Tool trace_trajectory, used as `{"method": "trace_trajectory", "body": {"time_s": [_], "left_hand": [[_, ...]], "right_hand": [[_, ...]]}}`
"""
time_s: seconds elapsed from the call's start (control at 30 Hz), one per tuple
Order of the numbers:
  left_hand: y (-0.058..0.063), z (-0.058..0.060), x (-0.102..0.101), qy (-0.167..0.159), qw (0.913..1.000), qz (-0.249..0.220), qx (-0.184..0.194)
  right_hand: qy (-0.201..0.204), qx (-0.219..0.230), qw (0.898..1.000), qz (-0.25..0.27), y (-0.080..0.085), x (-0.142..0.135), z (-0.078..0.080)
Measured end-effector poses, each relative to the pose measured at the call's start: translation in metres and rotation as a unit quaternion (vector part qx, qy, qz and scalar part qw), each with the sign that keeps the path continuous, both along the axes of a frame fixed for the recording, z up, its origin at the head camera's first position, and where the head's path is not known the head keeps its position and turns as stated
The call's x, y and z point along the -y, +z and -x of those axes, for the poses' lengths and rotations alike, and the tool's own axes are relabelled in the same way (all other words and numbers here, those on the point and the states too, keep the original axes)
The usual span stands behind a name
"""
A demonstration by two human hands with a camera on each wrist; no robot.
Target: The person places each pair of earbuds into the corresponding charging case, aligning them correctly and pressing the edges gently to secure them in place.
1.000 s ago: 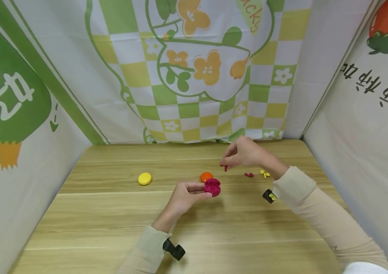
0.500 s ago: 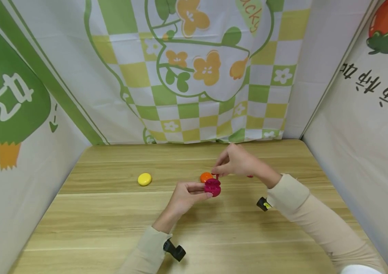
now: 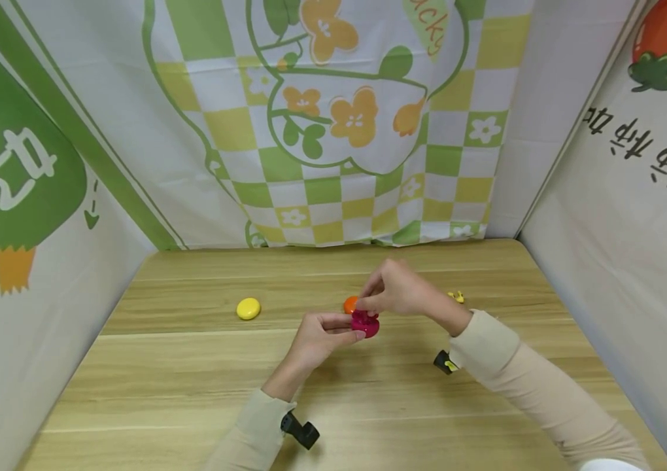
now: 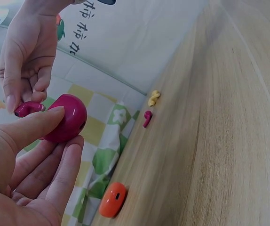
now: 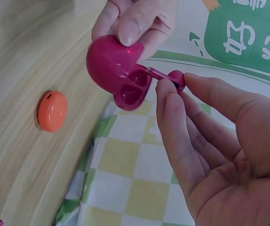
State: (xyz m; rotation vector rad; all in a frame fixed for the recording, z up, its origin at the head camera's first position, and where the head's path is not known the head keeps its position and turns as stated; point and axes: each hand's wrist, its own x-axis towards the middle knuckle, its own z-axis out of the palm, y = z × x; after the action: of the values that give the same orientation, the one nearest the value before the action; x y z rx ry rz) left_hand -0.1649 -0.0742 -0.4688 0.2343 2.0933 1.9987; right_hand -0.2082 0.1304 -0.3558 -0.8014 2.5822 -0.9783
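Observation:
My left hand [image 3: 312,343] grips a magenta earbud case [image 3: 365,327] between thumb and fingers, raised above the table. Its lid stands up, and in the right wrist view the hollows inside show. My right hand [image 3: 398,291] pinches a magenta earbud [image 5: 176,78] between thumb and fingertips. The earbud's stem points into the case's mouth, close to one hollow; whether it touches cannot be told. In the left wrist view a second magenta earbud [image 4: 147,118] lies on the table; the right arm hides it from the head view.
An orange case [image 3: 350,304] rests on the table just behind the magenta one. Farther left lies a yellow case [image 3: 248,308]. Yellow earbuds [image 3: 457,297] lie at the right, partly behind the right forearm. Printed cloth walls stand at the back and both sides of the wooden table [image 3: 192,379].
My right hand has come left and down, bringing the pinched earbud from the table's right side to the case's opening. The left hand and case have stayed nearly still.

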Motion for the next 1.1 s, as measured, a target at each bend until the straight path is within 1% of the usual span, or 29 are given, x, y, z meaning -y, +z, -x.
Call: {"method": "trace_trajectory", "body": {"time_s": [0.2,0.43,0.7,1.1], "left_hand": [[-0.001,0.001,-0.001,0.002,1.0000,-0.001,0.001],[-0.001,0.001,0.000,0.002,1.0000,-0.002,0.003],[-0.001,0.001,-0.001,0.009,0.9998,-0.015,0.001],[-0.002,0.002,-0.002,0.016,0.9999,-0.001,-0.002]], "right_hand": [[0.000,-0.001,1.000,0.001,-0.006,0.002,-0.001],[-0.003,0.000,1.000,0.011,-0.010,0.002,-0.003],[-0.001,-0.005,1.000,0.006,-0.013,0.004,-0.005],[-0.007,-0.049,0.999,-0.019,-0.014,0.010,-0.011]]}}
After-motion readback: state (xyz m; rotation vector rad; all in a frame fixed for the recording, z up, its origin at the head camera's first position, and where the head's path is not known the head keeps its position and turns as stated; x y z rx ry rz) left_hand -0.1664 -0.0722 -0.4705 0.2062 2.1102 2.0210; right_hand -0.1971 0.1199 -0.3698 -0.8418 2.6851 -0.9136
